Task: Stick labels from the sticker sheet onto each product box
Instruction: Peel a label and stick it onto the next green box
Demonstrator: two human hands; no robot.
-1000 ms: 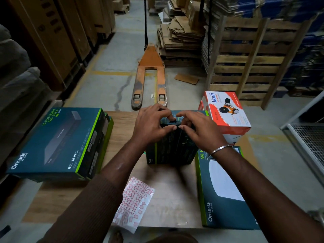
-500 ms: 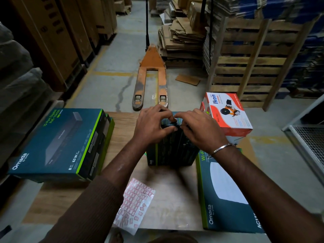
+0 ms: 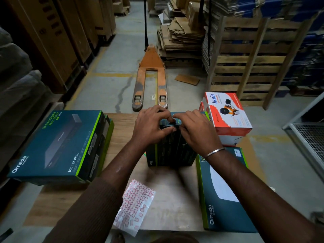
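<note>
both hands on the upright box

a dark teal box (image 3: 172,151) stands on edge in the middle of the wooden table (image 3: 121,130). the left hand (image 3: 151,126) and the right hand (image 3: 196,131) meet on its top edge, fingers curled, thumbs on the near face and fingertips pressing at the top. whether a label is under the fingertips is too small to tell.

the sticker sheet (image 3: 134,206) lies flat on the table near its front edge, between the two forearms, apart from the box. its red-bordered labels fill the upper rows; the lower part looks patchy.

a large omada box (image 3: 56,146) lies flat at the left side of the table, on top of another like it. a second flat omada box (image 3: 226,192) lies at the right, just beside the upright box, with the right forearm across it. behind it a red and white ikon box (image 3: 228,111) sits on another box.

a bangle (image 3: 214,152) is on the right wrist. beyond the table an orange pallet jack (image 3: 150,78) stands on the concrete floor, with flattened cardboard (image 3: 182,37) and wooden pallets (image 3: 252,60) to its right.
</note>
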